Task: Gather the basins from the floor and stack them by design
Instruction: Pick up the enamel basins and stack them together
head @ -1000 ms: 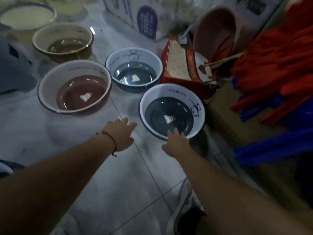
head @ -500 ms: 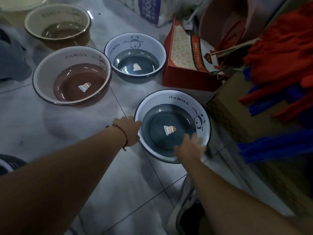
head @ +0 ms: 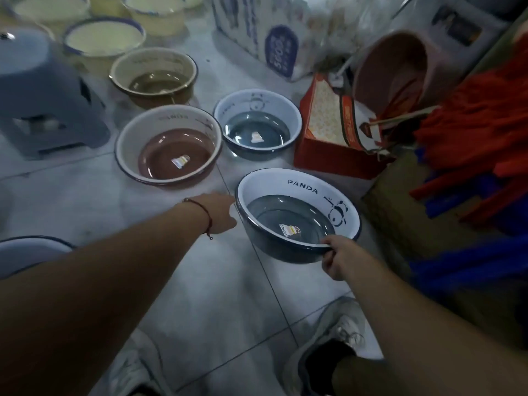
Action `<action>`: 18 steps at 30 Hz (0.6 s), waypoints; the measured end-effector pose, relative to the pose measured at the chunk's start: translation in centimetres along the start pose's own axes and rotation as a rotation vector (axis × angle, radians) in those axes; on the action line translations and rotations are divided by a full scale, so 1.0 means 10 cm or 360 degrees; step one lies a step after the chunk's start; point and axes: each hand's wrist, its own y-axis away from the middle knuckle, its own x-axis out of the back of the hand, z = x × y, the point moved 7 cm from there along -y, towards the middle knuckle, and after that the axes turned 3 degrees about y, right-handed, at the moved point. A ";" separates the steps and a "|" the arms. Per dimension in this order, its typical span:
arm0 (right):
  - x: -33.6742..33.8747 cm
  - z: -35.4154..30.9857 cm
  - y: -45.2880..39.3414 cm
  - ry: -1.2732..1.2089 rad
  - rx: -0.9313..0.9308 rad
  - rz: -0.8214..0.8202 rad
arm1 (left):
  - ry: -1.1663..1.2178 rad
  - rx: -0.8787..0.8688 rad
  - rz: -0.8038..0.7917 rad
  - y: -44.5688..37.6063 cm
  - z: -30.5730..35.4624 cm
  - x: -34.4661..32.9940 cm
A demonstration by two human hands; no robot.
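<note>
On the glossy tiled floor (head: 217, 295), the round enamel blue basin (head: 297, 215) sits tilted near the red box (head: 331, 138); the right hand (head: 340, 260) pinches its near rim, while the left hand (head: 218, 212) touches its side, fingers hidden.

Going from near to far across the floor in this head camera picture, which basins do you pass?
Blue panda basin gripped by the right hand → brown basin → smaller blue basin → olive basin → cream basin.

Near blue PANDA basin (head: 297, 215) tilted, off floor; second blue basin (head: 258, 128), brown basin (head: 168, 144) upright behind.
</note>
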 end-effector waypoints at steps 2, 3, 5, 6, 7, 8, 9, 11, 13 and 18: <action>-0.03 -0.11 0.27 0.0057 0.0070 -0.0049 | 0.0329 -0.0074 0.0131 0.25 -0.10 0.16; -0.07 -0.16 0.47 0.0107 0.0131 -0.0079 | 0.0531 -0.0074 0.0181 0.43 -0.24 0.24; -0.16 -0.32 0.78 0.0211 0.0294 -0.0131 | 0.0975 0.0003 0.0290 0.70 -0.46 0.34; -0.23 -0.41 0.98 0.0292 0.0377 -0.0176 | 0.1198 0.0069 0.0363 0.88 -0.64 0.39; -0.31 -0.49 1.19 0.0384 0.0449 -0.0219 | 0.1411 0.0168 0.0423 1.07 -0.82 0.44; -0.39 -0.58 1.43 0.0487 0.0537 -0.0273 | 0.1624 0.0311 0.0498 1.28 -1.05 0.48; -0.47 -0.65 1.68 0.0589 0.0647 -0.0329 | 0.1818 0.0487 0.0581 1.49 -1.27 0.49; -0.67 -0.65 2.14 0.0762 0.0837 -0.0476 | 0.2148 0.0744 0.0715 1.95 -1.70 0.46; -0.86 -0.44 2.41 0.0898 0.0905 -0.0624 | 0.2323 0.0884 0.0805 2.35 -1.98 0.42; -1.46 0.25 2.64 0.0998 0.0908 -0.0944 | 0.2211 0.1151 0.1215 3.31 -2.52 0.20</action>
